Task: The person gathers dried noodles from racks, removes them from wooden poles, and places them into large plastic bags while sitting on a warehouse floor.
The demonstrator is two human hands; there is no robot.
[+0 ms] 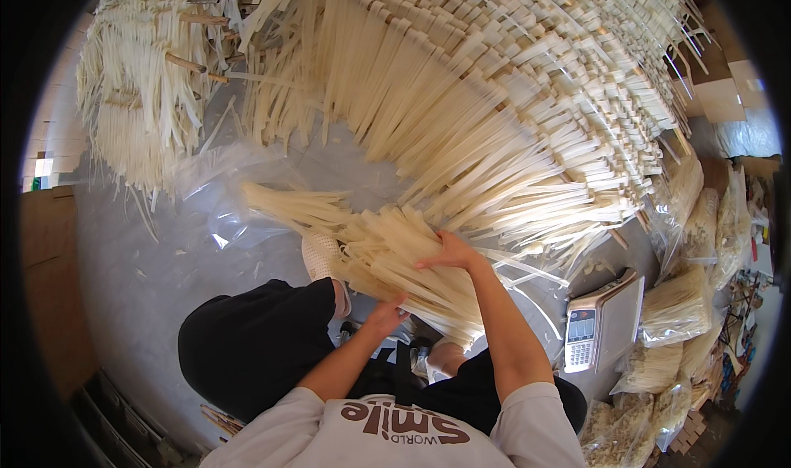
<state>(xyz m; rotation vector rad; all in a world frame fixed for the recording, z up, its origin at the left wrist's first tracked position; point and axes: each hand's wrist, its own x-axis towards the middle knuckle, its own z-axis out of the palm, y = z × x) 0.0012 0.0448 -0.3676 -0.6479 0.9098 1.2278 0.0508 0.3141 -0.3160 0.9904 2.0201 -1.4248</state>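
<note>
A thick bundle of flat, pale dried noodle-like strips (401, 245) lies across in front of my lap. My left hand (386, 315) holds its near edge, fingers tucked beneath the strips. On the bundle's far right side my right hand (454, 252) grips it, thumb spread over the top. A smaller sheaf of the same strips (296, 205) extends to the left on a clear plastic bag (241, 221) on the floor. Behind, long strips (432, 116) hang in dense rows over wooden rods. The undersides of both hands' grips are hidden.
A digital scale (602, 323) stands on the floor to the right. Beyond it are stacked clear bags of strips (676, 307). More hanging strips (145, 109) fill the upper left, with rod ends (185, 63) sticking out. A cardboard box (52, 282) stands at the left edge.
</note>
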